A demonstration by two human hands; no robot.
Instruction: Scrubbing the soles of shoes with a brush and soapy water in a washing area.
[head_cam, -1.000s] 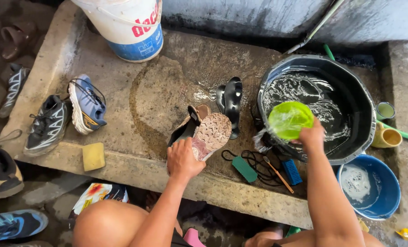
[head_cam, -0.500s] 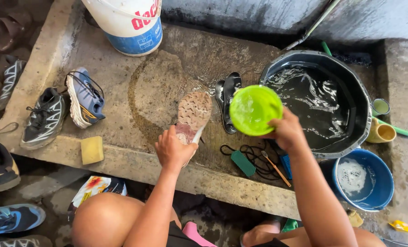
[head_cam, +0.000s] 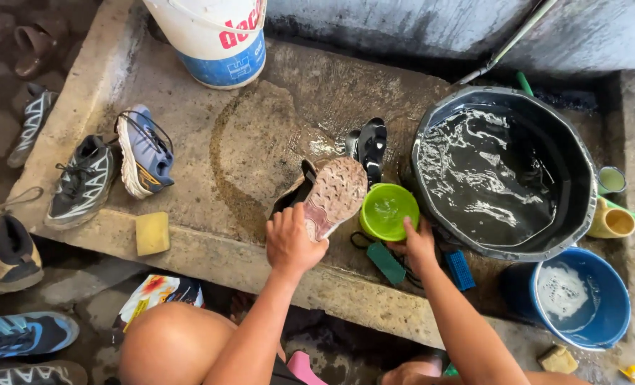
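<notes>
Wet concrete slab [head_cam: 260,135] carries the muddy shoe [head_cam: 326,196], tipped sole-up in the clenched left hand [head_cam: 291,241], while the right hand [head_cam: 419,244] grips, it seems, the green bowl [head_cam: 388,211] set down beside 1 black basin [head_cam: 503,171].

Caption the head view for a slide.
Left hand tilts a muddy shoe sole-up; right hand touches a green bowl beside a black basin.

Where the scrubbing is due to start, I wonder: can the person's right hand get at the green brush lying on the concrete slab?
Probably yes. The right hand rests on the round green plastic bowl, and the green brush lies just beside it on the concrete slab, uncovered, only black laces nearby.
</notes>
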